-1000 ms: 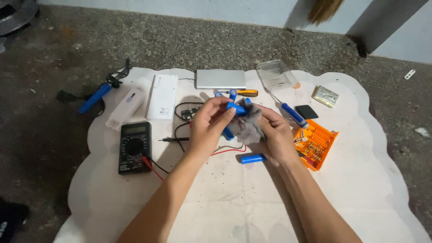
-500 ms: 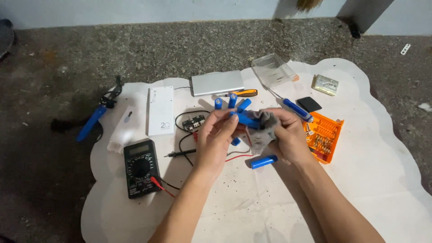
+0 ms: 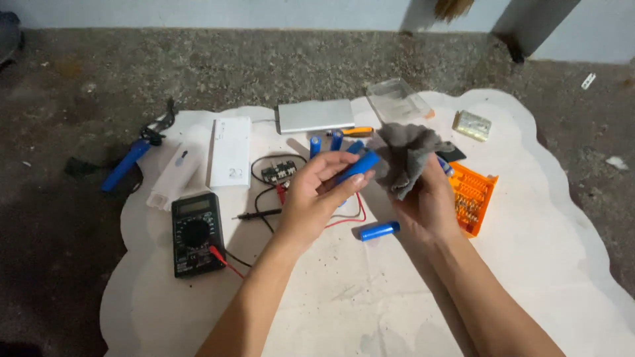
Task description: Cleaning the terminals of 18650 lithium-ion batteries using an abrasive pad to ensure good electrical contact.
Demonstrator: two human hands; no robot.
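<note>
- The left hand (image 3: 317,198) is closed around a blue battery (image 3: 357,165), pinched between thumb and fingers and lifted above the white mat (image 3: 529,264).
- The battery tilts up to the right, its upper end just beside the grey cloth (image 3: 403,158) but apart from it.
- The right hand (image 3: 426,201) grips that cloth in a bunch, fingers curled round its lower part, while the upper folds stand free above the hand.
- Both hands hover over the middle of the mat, which lies on a rough grey floor (image 3: 198,73).
- A second blue battery (image 3: 379,231) lies flat on the mat, just below the right hand.
- More blue batteries (image 3: 325,143) stand or lie just behind the left hand, toward the far edge of the mat.
- An orange case of screwdriver bits (image 3: 473,198) sits on the mat to the right of the right hand, partly hidden by it.
- A black multimeter (image 3: 194,233) lies at the left of the mat, its red and black leads (image 3: 264,213) running toward the left hand.
- A small circuit board (image 3: 281,173) with wires lies between the multimeter and the left hand.
- Beyond the board lie a white flat box (image 3: 230,152) and a silver flat case (image 3: 315,116).
- A clear plastic box (image 3: 397,100) and a small foil-wrapped pack (image 3: 472,125) sit near the far right edge of the mat.
- A blue-handled tool (image 3: 126,165) rests at the left edge of the mat, partly on the floor.
</note>
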